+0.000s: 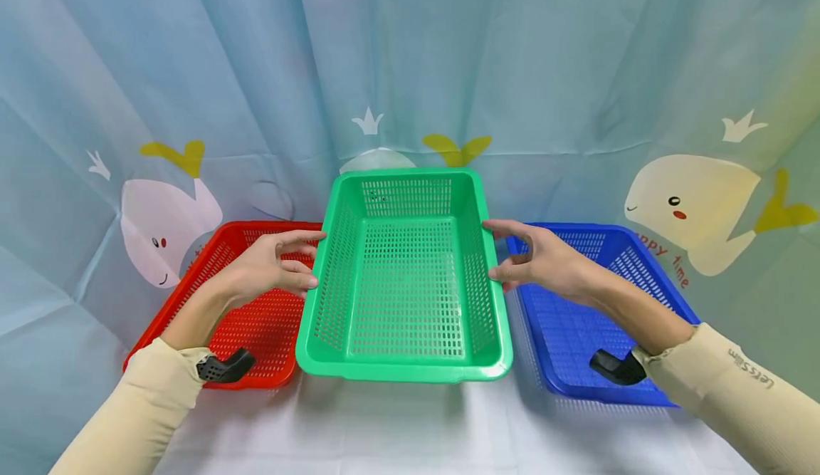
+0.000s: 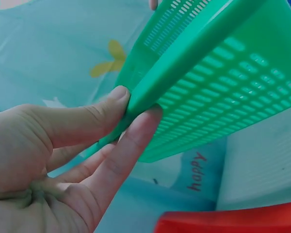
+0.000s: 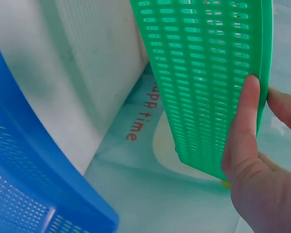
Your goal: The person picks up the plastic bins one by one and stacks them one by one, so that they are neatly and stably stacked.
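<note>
1. The green basket (image 1: pixel 410 373) is up off the white counter (image 1: pixel 410 432), between the other 2 baskets, with its open side facing the head camera; soft shadows lie below it.
2. The left hand (image 1: pixel 259 268) has its grip clamped on the basket's left rim; the left wrist view shows the thumb on 1 side of the edge and a fingertip on the other, against the perforated outer wall.
3. The right hand (image 1: pixel 551 261) has its grip clamped on the right rim, opposite the left; in the right wrist view a finger lies along the outer wall and the thumb sits across the edge.
4. The red basket (image 1: pixel 263 329) stands on the counter at the left, partly behind the left hand and forearm.
5. The blue basket (image 1: pixel 570 332) stands at the right, partly behind the right forearm.
6. Both arms have cream sleeves (image 1: pixel 141 397), and 1 black device (image 1: pixel 227 368) shows at each wrist.
7. A pale blue curtain (image 1: pixel 525 62) with whale prints (image 1: pixel 685 204) hangs behind the 3 baskets.
</note>
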The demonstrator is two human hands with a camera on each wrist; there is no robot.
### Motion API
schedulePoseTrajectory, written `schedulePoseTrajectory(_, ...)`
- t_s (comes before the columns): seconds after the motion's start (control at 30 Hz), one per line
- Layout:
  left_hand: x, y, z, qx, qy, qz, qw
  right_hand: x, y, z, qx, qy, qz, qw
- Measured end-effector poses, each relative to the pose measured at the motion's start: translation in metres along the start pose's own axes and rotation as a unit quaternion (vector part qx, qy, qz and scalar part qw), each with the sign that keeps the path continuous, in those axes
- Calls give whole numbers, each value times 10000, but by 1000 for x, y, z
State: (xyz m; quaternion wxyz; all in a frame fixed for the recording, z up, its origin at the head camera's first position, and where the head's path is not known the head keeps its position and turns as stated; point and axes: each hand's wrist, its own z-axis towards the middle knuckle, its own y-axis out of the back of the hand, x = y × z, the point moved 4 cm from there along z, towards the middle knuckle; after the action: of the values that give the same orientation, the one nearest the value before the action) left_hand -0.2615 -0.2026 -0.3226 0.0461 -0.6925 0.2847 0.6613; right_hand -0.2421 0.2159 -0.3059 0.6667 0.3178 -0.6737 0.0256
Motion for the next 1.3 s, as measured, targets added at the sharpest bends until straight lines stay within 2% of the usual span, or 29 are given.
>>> schedulePoseTrajectory(0.13,-3,1,-1,-12,-133,79,9999,4,2,-2,-33,-19,-114,9999)
schedulePoseTrajectory(0.3,-1,2,-2,-11,-126,140,9998,4,-1,1,-1,-17,-27,10000)
schedulePoseTrajectory(0.47,-4,15,-13,-46,-103,246,9996,9,-12,10,60,115,175,9998)
schedulePoseTrajectory(0.73,-3,40,-35,-66,-41,516,9986,22,-35,25,187,157,215,9995)
schedulePoseTrajectory(0.97,4,65,-58,-232,-22,1047,9942,33,-60,45,244,297,182,9991)
schedulePoseTrajectory(1.1,8,81,-70,-294,-40,1233,9919,40,-75,60,239,497,259,9981)
schedulePoseTrajectory(1.3,18,110,-81,-518,-21,1562,9864,47,-97,83,256,738,414,9961)
